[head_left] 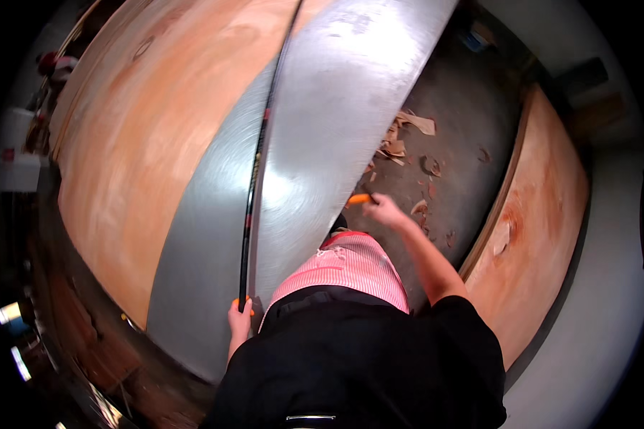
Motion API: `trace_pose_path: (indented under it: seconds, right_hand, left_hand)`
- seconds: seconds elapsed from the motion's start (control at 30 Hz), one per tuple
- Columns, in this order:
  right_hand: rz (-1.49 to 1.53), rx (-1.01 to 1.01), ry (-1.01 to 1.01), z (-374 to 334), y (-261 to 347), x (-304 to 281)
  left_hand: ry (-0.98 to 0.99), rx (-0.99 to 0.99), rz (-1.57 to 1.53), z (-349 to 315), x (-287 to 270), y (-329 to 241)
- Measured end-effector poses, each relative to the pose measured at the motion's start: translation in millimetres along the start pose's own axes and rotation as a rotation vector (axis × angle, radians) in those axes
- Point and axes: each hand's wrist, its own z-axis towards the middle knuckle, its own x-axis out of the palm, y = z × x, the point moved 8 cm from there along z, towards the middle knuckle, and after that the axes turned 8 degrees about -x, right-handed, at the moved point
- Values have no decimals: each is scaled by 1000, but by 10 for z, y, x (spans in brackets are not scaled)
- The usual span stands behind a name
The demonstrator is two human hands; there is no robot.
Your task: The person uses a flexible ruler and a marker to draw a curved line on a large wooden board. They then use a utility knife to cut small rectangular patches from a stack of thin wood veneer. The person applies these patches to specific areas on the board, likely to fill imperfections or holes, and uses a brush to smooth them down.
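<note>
Low in the picture, my left hand [240,319] is closed at the near end of a long black pole [254,171]. A bit of orange shows between its fingers. The thin, straight pole stretches away from me over a shiny grey metal sheet [315,136]. To the right, my right hand [386,210] is wrapped round a small tool with an orange handle [360,199], beside the sheet's right edge. The tool's working end is too dark and small to make out. Under the metal, a broad sheet of orange-brown wood veneer [150,107] shows on the left.
Curled veneer scraps [393,146] lie on the dark grey floor [472,129] to the right. Further right stands another stack of wood sheets [544,236] beside a pale floor strip [587,314]. Brown boards [100,350] lie at the lower left.
</note>
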Motion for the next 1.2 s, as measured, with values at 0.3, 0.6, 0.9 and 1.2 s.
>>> trace_pose_path:
  seconds: [0.3,0.6,0.9,1.2]
  right_hand:
    - [-125,32,599,-273,67,2415]
    - [253,144,303,-286,185,3038]
    - [612,86,198,-167,12,3076]
    - [865,269,-80,-262,-103,3137]
  left_hand:
    - [-12,212,-98,-526,-97,-519]
    - [-271,467,235,-530,-813,-514]
    - [-1147,-11,187,499,-3289,980]
    - [-1096,-266,450,949,-3658,1316]
